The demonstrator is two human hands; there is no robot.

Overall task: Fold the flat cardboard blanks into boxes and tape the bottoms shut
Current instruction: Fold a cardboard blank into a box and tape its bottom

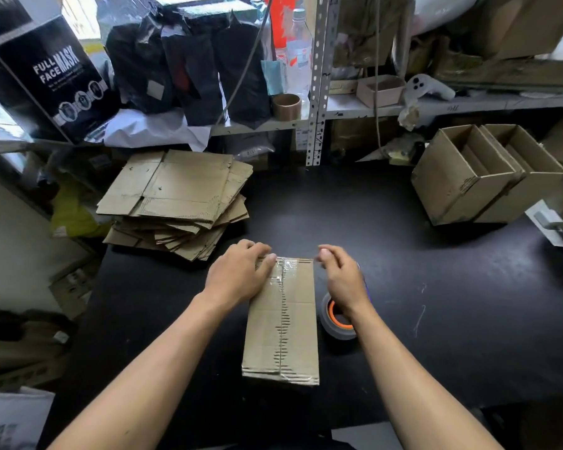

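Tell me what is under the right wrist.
Under the right hand and its wrist a tape roll lies flat on the black table, beside the box. Its orange core and grey rim show; the wrist covers its far side.

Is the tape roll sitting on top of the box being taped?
No: the tape roll sits on the black table right of the box, partly under the right hand.

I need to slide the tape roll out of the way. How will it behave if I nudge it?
The tape roll lies flat on the black table, so it should slide, not roll. It looks thick, probably fairly heavy for its size. The right hand hangs above it.
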